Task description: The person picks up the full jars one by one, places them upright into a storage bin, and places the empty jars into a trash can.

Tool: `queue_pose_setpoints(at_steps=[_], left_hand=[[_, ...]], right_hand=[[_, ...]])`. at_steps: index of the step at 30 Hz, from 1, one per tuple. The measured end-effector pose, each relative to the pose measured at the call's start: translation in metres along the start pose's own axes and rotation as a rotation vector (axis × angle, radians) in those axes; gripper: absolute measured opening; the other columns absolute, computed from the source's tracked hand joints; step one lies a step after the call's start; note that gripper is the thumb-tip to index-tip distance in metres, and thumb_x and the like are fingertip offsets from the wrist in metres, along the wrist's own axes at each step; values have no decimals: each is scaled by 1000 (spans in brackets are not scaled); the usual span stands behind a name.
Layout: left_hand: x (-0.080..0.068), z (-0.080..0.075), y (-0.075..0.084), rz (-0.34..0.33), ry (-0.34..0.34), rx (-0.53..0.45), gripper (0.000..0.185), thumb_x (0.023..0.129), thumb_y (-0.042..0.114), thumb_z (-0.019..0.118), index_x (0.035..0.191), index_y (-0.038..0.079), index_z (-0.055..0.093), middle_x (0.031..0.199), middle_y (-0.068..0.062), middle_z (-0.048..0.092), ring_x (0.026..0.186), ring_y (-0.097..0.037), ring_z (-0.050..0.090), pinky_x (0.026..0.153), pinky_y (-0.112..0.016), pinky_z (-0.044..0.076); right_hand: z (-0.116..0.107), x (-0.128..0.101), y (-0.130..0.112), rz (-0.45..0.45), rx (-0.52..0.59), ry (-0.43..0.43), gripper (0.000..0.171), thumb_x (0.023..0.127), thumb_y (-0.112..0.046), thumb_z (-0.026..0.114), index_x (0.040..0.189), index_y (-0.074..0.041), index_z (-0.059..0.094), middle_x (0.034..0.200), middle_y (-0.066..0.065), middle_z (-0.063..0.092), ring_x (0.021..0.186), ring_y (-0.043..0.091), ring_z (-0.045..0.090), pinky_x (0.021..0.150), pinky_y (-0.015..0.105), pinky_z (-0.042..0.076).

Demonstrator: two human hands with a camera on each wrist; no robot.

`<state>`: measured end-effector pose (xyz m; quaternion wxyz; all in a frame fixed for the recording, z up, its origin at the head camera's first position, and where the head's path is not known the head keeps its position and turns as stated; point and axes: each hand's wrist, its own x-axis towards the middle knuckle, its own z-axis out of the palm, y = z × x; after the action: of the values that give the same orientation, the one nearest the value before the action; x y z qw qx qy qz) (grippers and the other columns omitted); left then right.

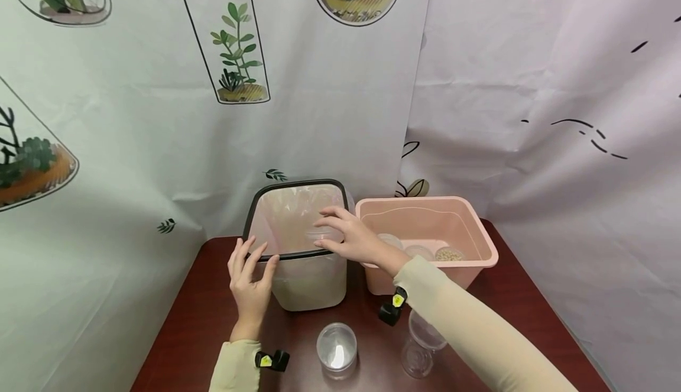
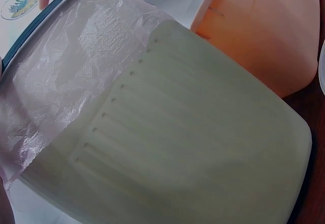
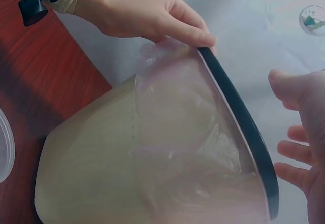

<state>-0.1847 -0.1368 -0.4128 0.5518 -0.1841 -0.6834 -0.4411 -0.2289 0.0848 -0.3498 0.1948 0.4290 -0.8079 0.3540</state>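
- Left hand (image 1: 249,282) rests with relaxed fingers on the near-left rim of the bin (image 1: 311,282).
- The bin, cream, dark-rimmed, lined with a thin pink bag (image 1: 289,214), stands mid-bench (image 1: 197,315).
- Right hand (image 1: 355,238) hovers spread above its opening, holding nothing.
- Pink tub (image 1: 479,232) stands just right.

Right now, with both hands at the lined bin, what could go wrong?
The left hand steadies only one corner of the bin, so a push from the right hand over its opening could tip it. The thin plastic liner may slip off the dark rim. The right sleeve hangs above the clear bottle and might knock it.
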Motion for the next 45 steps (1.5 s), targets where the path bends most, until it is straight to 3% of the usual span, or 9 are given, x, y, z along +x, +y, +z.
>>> queue_pose_setpoints(at_steps=[5, 12, 17, 21, 29, 34, 38, 45], left_hand=[[1, 0, 1, -1, -2, 2, 35, 83, 22, 71, 93, -11, 67, 108, -33, 57, 119, -49, 40, 93, -65, 30], [-1, 0, 1, -3, 1, -1, 33, 82, 20, 72, 94, -11, 67, 109, -33, 56, 120, -48, 40, 95, -62, 30], [-1, 1, 1, -10, -6, -2, 33, 82, 19, 72, 94, -11, 67, 110, -33, 56, 120, -49, 39, 96, -61, 30], [-1, 2, 1, -12, -7, -4, 32, 81, 17, 73, 95, -11, 67, 110, -33, 56, 122, -47, 39, 97, -61, 30], [-2, 2, 2, -13, 9, -4, 33, 82, 19, 72, 94, -11, 67, 109, -34, 56, 122, -47, 39, 97, -61, 29], [-2, 2, 2, -15, 12, -8, 33, 82, 19, 72, 94, -11, 66, 109, -34, 55, 121, -49, 38, 98, -62, 28], [-1, 3, 3, -18, 16, -11, 33, 82, 19, 72, 94, -11, 66, 110, -34, 55, 119, -52, 38, 98, -62, 28], [-3, 4, 2, -27, 7, -6, 34, 83, 20, 71, 95, -11, 66, 111, -34, 55, 123, -47, 38, 99, -61, 27]], right_hand=[[-2, -7, 0, -32, -36, 44, 32, 80, -18, 74, 109, -7, 66, 123, 15, 53, 113, 26, 52, 93, 35, 43], [-9, -20, -6, -95, -54, 78, 32, 79, -13, 74, 110, -6, 66, 123, 17, 52, 96, 23, 57, 66, 24, 50], [-16, -30, -12, -91, -80, 84, 31, 80, -12, 73, 110, -7, 65, 125, 17, 52, 96, 25, 57, 77, 26, 48], [-20, -41, -16, -100, -100, 82, 32, 80, -13, 73, 110, -8, 65, 124, 15, 52, 109, 27, 53, 87, 34, 46], [-26, -63, -24, -109, -117, 60, 32, 82, -17, 71, 112, -8, 64, 123, 15, 52, 106, 27, 55, 84, 34, 47], [-30, -77, -27, -51, -69, 49, 32, 84, -17, 69, 115, -11, 63, 125, 15, 51, 112, 26, 52, 88, 31, 47], [-34, -88, -29, 0, -69, 51, 32, 84, -18, 69, 115, -13, 63, 127, 12, 50, 116, 24, 49, 89, 38, 45], [-41, -110, -30, -21, -108, 66, 33, 87, -24, 67, 119, -17, 61, 131, 7, 48, 119, 24, 47, 95, 34, 41]])
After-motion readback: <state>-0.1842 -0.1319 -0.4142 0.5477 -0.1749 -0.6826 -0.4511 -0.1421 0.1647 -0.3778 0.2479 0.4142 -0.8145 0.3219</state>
